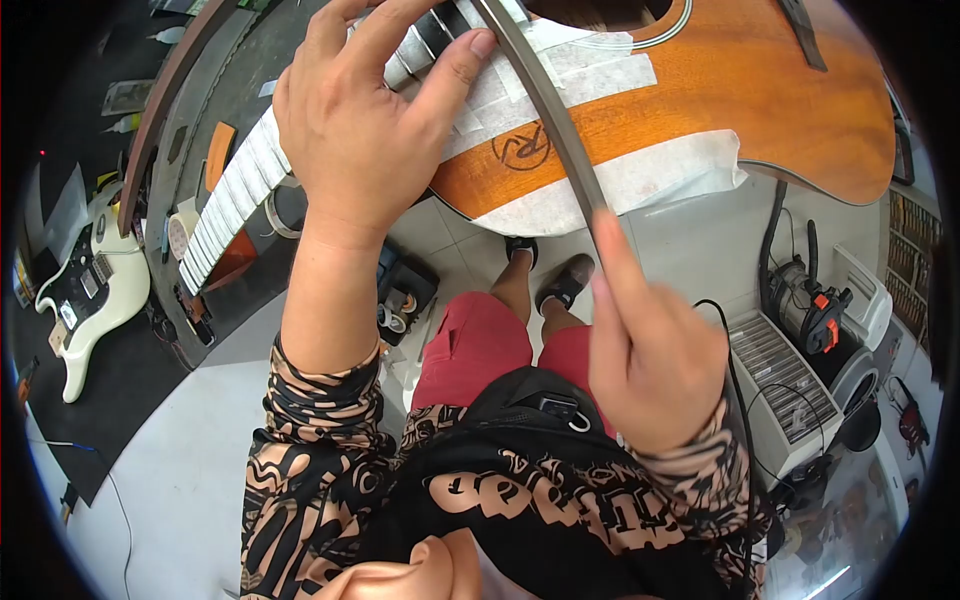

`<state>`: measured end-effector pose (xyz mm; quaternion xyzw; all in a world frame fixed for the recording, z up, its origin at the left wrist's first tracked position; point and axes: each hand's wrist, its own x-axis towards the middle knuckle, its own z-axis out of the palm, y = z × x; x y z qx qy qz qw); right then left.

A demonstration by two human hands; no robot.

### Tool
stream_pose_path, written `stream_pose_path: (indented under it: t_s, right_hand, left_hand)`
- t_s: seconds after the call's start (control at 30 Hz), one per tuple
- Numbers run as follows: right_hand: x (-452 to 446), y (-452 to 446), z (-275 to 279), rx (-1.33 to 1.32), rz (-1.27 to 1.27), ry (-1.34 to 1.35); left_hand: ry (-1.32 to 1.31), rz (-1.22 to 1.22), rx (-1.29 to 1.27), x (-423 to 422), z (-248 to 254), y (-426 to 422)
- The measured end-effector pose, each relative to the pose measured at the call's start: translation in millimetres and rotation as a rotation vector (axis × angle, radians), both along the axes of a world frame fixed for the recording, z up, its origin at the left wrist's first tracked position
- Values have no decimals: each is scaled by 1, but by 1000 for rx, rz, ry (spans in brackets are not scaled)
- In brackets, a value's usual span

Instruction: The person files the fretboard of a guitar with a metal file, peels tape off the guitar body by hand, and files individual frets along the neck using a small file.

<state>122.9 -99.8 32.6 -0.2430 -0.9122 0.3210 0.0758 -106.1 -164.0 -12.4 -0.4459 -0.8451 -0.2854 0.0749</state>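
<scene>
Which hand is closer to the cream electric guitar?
Left. The left hand rests on the striped neck, nearer the cream electric guitar; the right hand holds the long bar, farther across.

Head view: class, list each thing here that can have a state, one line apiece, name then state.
Guitar: partly masked
Tape: stuck on the guitar
Bar: held, slanting across the guitar
Left hand: spread over the neck
Right hand: gripping the bar, blurred
White guitar: lying down
Crate: open-topped, filled
Shoes: worn
</scene>
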Motion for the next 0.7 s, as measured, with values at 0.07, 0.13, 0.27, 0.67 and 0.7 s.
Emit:
stream_pose_path:
  t_s: [0.07,0.13,0.27,0.67,0.7]
  right_hand:
    - [37,-16,-4,-65,-35,36]
    - [47,-26,-8,-61,-46,57]
    - [6,-10,-2,-39,-52,19]
    - [34,-17,-6,-45,-41,26]
    - [21,-12,-2,-38,-14,2]
  left_hand:
    - [15,-3,0,1,0,0]
    - [32,0,-4,-1,0,-1]
    - [12,19,-20,0,0,0]
    - [13,19,-16,-1,0,0]
    - [7,19,-12,0,-1,0]
